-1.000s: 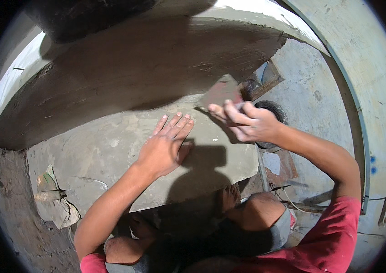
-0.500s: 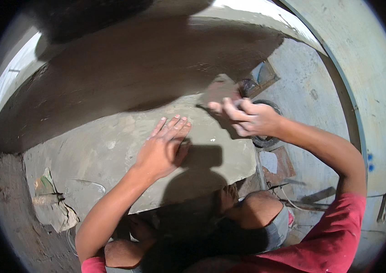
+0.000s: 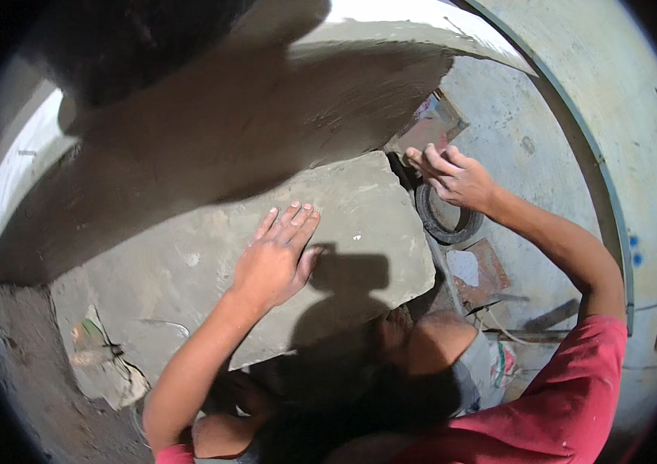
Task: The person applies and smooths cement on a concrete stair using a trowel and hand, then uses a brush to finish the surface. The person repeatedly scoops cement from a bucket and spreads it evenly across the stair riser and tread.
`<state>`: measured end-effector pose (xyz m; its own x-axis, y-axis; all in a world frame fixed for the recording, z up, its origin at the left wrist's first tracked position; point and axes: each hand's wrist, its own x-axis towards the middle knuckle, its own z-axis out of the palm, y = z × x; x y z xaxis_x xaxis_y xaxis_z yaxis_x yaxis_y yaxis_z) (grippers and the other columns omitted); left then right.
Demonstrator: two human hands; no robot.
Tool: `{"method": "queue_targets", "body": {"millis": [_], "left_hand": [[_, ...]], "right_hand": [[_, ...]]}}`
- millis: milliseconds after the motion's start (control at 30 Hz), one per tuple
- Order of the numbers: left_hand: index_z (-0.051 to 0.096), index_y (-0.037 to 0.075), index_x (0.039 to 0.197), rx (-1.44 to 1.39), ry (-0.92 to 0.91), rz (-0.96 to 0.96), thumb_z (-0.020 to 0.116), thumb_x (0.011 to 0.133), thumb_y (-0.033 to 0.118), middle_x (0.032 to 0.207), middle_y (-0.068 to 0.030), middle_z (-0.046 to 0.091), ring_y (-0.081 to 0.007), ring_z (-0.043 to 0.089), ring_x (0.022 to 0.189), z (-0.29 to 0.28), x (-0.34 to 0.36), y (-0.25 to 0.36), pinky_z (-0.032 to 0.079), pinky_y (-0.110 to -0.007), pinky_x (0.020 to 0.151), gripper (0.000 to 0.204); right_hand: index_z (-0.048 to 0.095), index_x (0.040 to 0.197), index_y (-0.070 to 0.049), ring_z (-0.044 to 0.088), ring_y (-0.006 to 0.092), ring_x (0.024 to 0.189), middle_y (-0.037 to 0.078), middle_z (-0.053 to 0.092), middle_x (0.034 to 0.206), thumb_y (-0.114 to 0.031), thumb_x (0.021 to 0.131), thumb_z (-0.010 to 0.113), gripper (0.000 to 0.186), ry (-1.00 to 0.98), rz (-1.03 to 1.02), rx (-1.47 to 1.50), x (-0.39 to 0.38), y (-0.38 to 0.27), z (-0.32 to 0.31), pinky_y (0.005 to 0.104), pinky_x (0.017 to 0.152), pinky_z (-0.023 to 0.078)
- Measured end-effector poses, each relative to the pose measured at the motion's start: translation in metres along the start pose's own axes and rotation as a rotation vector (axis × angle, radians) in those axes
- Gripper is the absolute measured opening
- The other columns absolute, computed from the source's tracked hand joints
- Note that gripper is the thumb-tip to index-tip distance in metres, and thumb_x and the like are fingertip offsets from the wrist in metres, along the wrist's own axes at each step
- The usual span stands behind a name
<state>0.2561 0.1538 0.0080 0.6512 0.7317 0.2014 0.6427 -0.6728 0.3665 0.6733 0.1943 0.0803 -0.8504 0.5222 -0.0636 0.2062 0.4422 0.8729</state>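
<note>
My left hand (image 3: 273,263) lies palm down on a grey, plastered slab (image 3: 375,240), its fingers stretched out. Beyond the slab's far right corner, my right hand (image 3: 458,179) is raised with its fingers curled at a flat, reddish-brown plastering trowel (image 3: 423,134). The handle is hidden by the fingers. Behind the slab rises a curved wall (image 3: 266,124) coated in smooth, damp-looking plaster, mostly in shadow. A dark head-shaped shadow falls across the slab's near part.
A black rubber ring (image 3: 431,220) stands off the slab's right edge. Nearer lies a brown board (image 3: 495,267) with a pale piece on it. A crumpled, torn bag (image 3: 108,367) rests at the slab's near left. My bent knees are close to its front edge.
My right hand has moved right with the trowel, off the slab's far corner. My left hand stays flat on the slab. The view has shifted slightly.
</note>
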Motion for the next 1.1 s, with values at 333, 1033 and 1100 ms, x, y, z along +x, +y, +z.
{"method": "queue_targets", "body": {"millis": [333, 1033, 1100], "left_hand": [[0.05, 0.001, 0.162, 0.014, -0.113, 0.098, 0.059, 0.109, 0.031, 0.169, -0.021, 0.049, -0.0378, 0.042, 0.159, -0.019, 0.004, -0.01, 0.029, -0.054, 0.134, 0.061], [0.064, 0.007, 0.145, 0.142, -0.237, -0.628, 0.082, 0.091, 0.039, 0.137, -0.0188, 0.068, -0.041, 0.06, 0.135, -0.232, -0.29, -0.083, 0.04, -0.055, 0.126, 0.066], [0.067, 0.007, 0.136, 0.222, -0.288, -0.553, 0.083, 0.09, 0.04, 0.129, -0.0173, 0.069, -0.0395, 0.062, 0.13, -0.23, -0.304, -0.091, 0.04, -0.056, 0.125, 0.059]], "right_hand": [[0.06, 0.122, 0.003, 0.078, 0.0311, 0.09, 0.014, 0.072, 0.105, -0.003, 0.106, 0.059, 0.017, 1.076, 2.065, 2.384, 0.07, -0.086, -0.101, 0.0429, 0.076, 0.066], [0.071, 0.121, 0.006, 0.072, 0.0203, 0.086, 0.011, 0.074, 0.1, -0.01, 0.098, 0.072, 0.028, 0.386, 1.156, 2.461, 0.11, -0.089, -0.178, 0.0433, 0.095, 0.061], [0.074, 0.122, 0.006, 0.07, 0.0173, 0.084, 0.009, 0.075, 0.1, -0.011, 0.099, 0.072, 0.03, 0.165, 0.905, 2.226, 0.124, -0.077, -0.176, 0.0388, 0.094, 0.06]]}}
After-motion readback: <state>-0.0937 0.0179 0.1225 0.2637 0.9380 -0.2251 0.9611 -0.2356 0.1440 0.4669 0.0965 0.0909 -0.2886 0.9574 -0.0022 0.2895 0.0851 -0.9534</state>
